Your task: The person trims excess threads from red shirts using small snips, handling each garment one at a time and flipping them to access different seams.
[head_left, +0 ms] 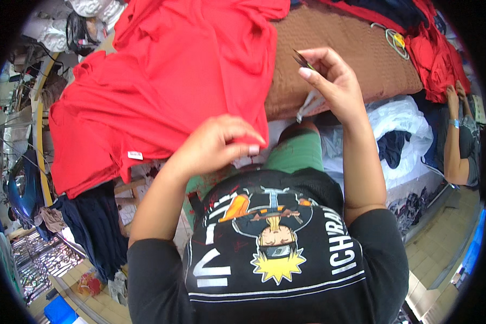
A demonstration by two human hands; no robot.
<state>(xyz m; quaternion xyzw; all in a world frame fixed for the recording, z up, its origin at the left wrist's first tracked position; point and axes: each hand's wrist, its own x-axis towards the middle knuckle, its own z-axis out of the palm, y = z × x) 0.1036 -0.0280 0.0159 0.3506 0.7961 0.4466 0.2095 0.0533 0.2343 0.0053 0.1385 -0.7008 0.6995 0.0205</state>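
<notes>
A red garment is spread over the work surface in front of me and hangs down at the left. Near its lower right corner, my left hand is closed, thumb and fingers pinching the cloth's edge. A small white label shows near the garment's hem. Raised over the brown cloth, my right hand is closed around small dark thread snips, their tips pointing up and left. The rest of the snips is hidden in my palm.
A brown quilted cloth covers the surface to the right, with a coiled pale cord on it. Clear plastic bags lie below. Dark cloth hangs at left. At far right, another person's hands touch red fabric.
</notes>
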